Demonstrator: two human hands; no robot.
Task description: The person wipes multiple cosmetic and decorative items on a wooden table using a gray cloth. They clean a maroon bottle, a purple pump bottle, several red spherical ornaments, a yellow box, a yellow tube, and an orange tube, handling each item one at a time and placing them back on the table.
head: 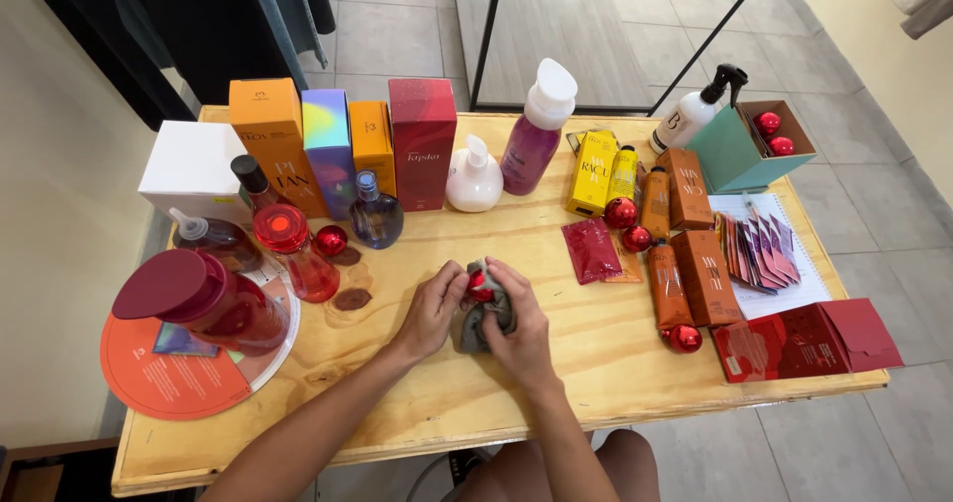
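— What have I got in my hands right now?

— Both are on the red ball [479,286] near the middle of the wooden surface [417,403]. My left hand [429,313] has its fingers curled round the ball's left side, and my right hand [518,325] presses a grey cloth [478,325] round it from the right — fingers closed on cloth and ball together.

— How far along does it look?

— I'd judge partway. This ball is being rubbed with the cloth, half wrapped in it. Other red balls lie loose: one beside the round purple bottle [375,216] up and left of my hands, two by the yellow box [592,172] up and right, one at the foot of the orange tube [666,286] to the right. Two more sit in the teal box [733,150] at the far right corner. Whether those have been wiped, I can't tell.

— Anything else near the ball?

— A dark red sachet [592,251], just right of it.
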